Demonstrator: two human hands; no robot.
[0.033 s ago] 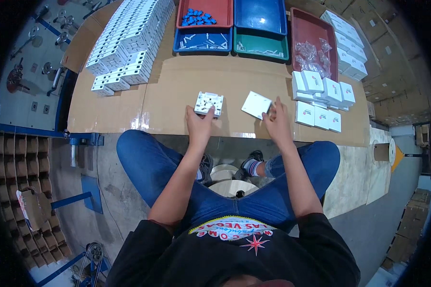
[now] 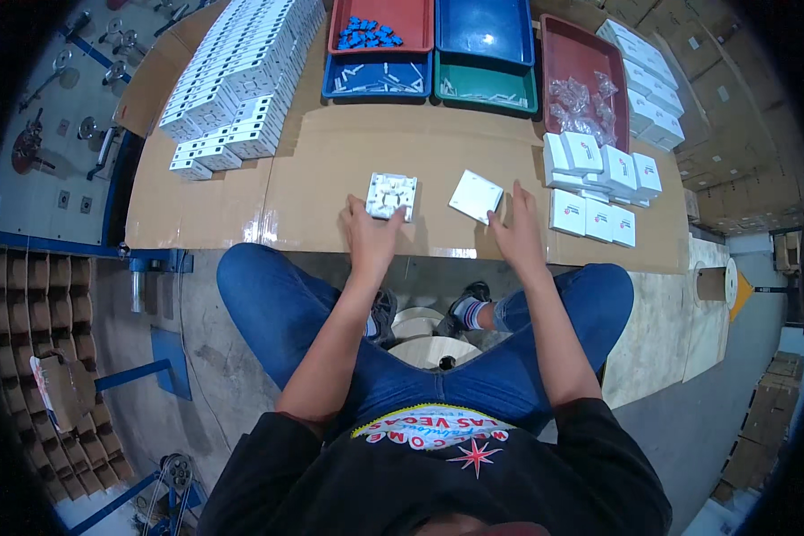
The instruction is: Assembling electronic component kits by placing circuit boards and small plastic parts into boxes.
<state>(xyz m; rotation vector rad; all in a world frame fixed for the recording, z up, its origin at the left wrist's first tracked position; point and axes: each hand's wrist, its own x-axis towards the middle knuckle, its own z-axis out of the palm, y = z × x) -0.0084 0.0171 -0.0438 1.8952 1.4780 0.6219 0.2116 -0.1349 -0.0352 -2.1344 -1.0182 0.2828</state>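
On the cardboard-covered table lies a square white plastic housing (image 2: 390, 194) with moulded recesses facing up. My left hand (image 2: 372, 234) is at its near edge, thumb at the lower right corner and fingers apart at the lower left. It is not wrapped round the housing. Farther right rests a flat white square cover plate (image 2: 474, 196), turned at an angle. Beside its right corner is my right hand (image 2: 516, 228), fingers stretched out and thumb close to the plate's near corner; whether the thumb touches it I cannot tell.
Tall stacks of white housings (image 2: 232, 80) stand at the far left. Along the back are a red tray (image 2: 339, 18) with blue parts, a blue tray (image 2: 330, 82), a green tray (image 2: 527, 103) and a red tray (image 2: 554, 45) with clear bags. Stacked white boxes (image 2: 598, 192) sit at right.
My left thumb has drawn back from the housing's middle to its near edge. My right fingers have loosened and come slightly away from the cover plate.
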